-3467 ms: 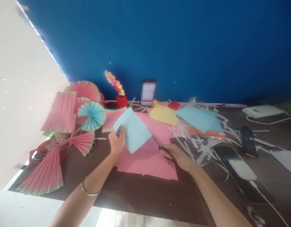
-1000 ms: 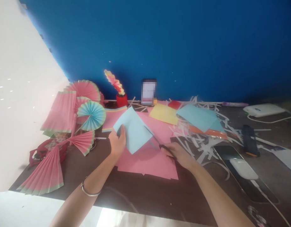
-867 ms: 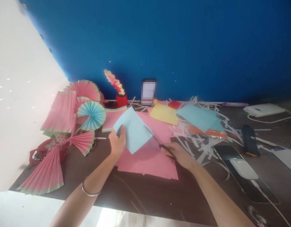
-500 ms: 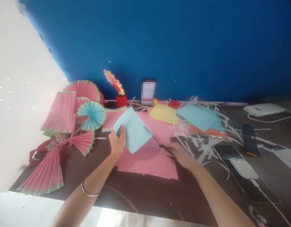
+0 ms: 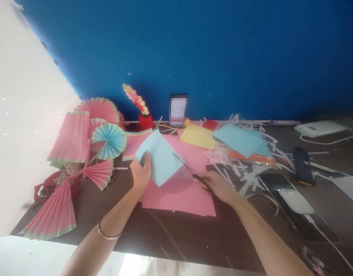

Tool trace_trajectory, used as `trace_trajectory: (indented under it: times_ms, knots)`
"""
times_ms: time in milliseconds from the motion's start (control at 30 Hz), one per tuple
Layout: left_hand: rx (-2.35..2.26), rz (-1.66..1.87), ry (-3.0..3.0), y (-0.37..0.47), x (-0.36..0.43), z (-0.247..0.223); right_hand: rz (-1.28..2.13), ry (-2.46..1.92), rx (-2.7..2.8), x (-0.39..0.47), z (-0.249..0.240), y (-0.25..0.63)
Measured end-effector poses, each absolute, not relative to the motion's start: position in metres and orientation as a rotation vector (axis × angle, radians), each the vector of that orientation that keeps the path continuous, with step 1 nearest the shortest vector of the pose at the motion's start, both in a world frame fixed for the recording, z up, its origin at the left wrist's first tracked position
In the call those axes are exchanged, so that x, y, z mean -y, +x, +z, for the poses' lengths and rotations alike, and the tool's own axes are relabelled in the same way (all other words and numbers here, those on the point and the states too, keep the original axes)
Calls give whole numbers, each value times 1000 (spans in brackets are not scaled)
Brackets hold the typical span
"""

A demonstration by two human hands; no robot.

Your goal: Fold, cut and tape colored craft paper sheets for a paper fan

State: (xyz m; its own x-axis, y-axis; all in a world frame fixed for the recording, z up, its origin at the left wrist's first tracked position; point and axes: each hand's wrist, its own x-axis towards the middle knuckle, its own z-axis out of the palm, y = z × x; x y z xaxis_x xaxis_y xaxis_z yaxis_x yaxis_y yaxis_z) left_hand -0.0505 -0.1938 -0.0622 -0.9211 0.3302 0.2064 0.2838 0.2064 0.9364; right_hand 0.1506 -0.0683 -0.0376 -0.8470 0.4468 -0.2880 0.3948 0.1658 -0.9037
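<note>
My left hand (image 5: 141,170) pinches the left corner of a light blue sheet of paper (image 5: 160,163), thumb on top. The sheet is turned like a diamond and held above pink paper (image 5: 176,199) on the table. My right hand (image 5: 215,186) is closed around the dark handles of a pair of scissors (image 5: 188,166). Their blades lie at the sheet's right edge, pointing up and left. A narrow bluish sliver shows just below the blades; whether it is still attached I cannot tell.
Pleated pink paper fans (image 5: 61,207) and a blue rosette (image 5: 109,140) stand at left. Behind are a red pot (image 5: 146,122) and an upright phone (image 5: 178,111). Rightward lie yellow paper (image 5: 197,137), blue paper (image 5: 239,140), white paper strips (image 5: 248,182) and another phone (image 5: 294,226) with a white device.
The whole view has shifted slightly, so everything sits a little further left. Both hands, the blue sheet and the scissors keep nearly the same pose.
</note>
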Motion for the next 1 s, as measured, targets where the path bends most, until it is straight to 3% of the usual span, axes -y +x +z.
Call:
trace_trajectory:
  times_ms: [1000]
  knots:
    - [-2264,1918,570,-52,191,-67,1743,-831,2352,71,-34,151]
